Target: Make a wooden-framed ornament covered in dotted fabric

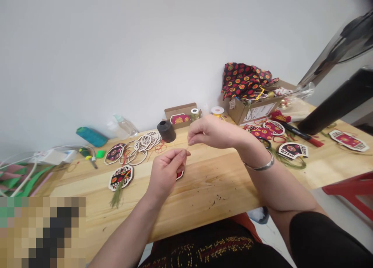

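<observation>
Head view: left hand [163, 172] is pressing thumb and index fingers together above the surface [201, 200]; right hand [208, 132] is hovering just above it, wrist bent, fingers bunched at the tips. Whatever they're pinching is too fine to make out. A red-patterned piece [180, 175] with a pale rim is peeking out beside the left hand, mostly hidden; can't tell if it's touching the wood. Surface is showing pale, streaky grain, with thin dark scraps [217, 198] lying scattered. Left side: an octagonal fretwork pendant [121, 177] is lying with a stringy olive tassel [116, 198] trailing. Pale cut-out frames [145, 141] are overlapping behind; a matte black spool [167, 132] is standing near them. Right side: a fan-shaped fretwork piece [292, 150] is lying near a cardboard box [237, 110], where crumpled, round-motif cloth [247, 79] is piling up.
</observation>
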{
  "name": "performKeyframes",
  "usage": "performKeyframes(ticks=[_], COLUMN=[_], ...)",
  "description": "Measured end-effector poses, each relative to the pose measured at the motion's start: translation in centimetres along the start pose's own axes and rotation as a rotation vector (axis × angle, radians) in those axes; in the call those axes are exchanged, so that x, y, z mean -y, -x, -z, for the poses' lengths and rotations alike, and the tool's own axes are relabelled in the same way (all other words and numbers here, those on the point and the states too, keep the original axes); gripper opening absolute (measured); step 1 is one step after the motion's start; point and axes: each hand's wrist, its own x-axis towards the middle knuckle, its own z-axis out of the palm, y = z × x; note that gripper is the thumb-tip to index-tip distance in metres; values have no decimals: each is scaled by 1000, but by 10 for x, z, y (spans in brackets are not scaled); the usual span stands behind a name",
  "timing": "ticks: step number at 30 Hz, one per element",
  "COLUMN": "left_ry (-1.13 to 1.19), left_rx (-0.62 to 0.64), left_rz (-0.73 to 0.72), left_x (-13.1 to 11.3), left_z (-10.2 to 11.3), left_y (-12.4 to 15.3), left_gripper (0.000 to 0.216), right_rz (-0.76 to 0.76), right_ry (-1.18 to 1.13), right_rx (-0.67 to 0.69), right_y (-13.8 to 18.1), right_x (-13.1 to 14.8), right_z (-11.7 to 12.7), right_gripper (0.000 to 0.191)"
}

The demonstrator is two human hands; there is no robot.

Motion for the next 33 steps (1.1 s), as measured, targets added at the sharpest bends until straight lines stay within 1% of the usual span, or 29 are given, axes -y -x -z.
performKeyframes(ticks=[2,3,4,5,7,8,9,10,11,13,15,17,20,24,29,31,33], left_ry=[-112,-179,-242,-301,-370,-362,-318,-250,-178,-51,38,94,157,211,281,300,307], left_rx=[85,110,98,52,-82,-134,-153,-141,-97,28,133,175,152,118,87,71,51], left_rz=[28,13,-33,-99,-228,-266,-277,-259,-215,-93,35,131,235,338,385,394,410], left_x=[-2,-3,-6,-9,-16,-18,-20,-20,-19,-15,-9,-4,1,2,1,2,2], left_z=[9,13,16,18,18,15,11,6,1,-7,-12,-14,-14,-15,-18,-19,-18], left_y=[8,11,13,15,19,21,23,26,28,33,36,36,35,34,36,37,37], left_gripper=[21,23,26,29,32,33,34,36,37,38,34,28,28,29,39,42,39], right_rz=[39,54,65,73,89,98,110,126,139,150,137,117,107,108,159,149,120], right_ry=[-17,-27,-35,-41,-34,-23,-13,-6,0,20,72,130,158,102,125,115,101], right_rx=[39,56,71,86,116,127,135,137,134,132,149,164,158,139,97,95,61], right_y=[8,12,16,19,24,26,27,28,29,30,31,31,33,35,36,37,38], right_x=[6,10,13,17,25,29,32,35,38,40,39,36,29,23,22,21,20], right_z=[-1,-2,-2,-4,-7,-10,-13,-15,-18,-23,-27,-30,-35,-42,-47,-46,-44], right_gripper=[15,15,15,15,17,18,19,20,21,25,27,28,27,24,22,23,23])
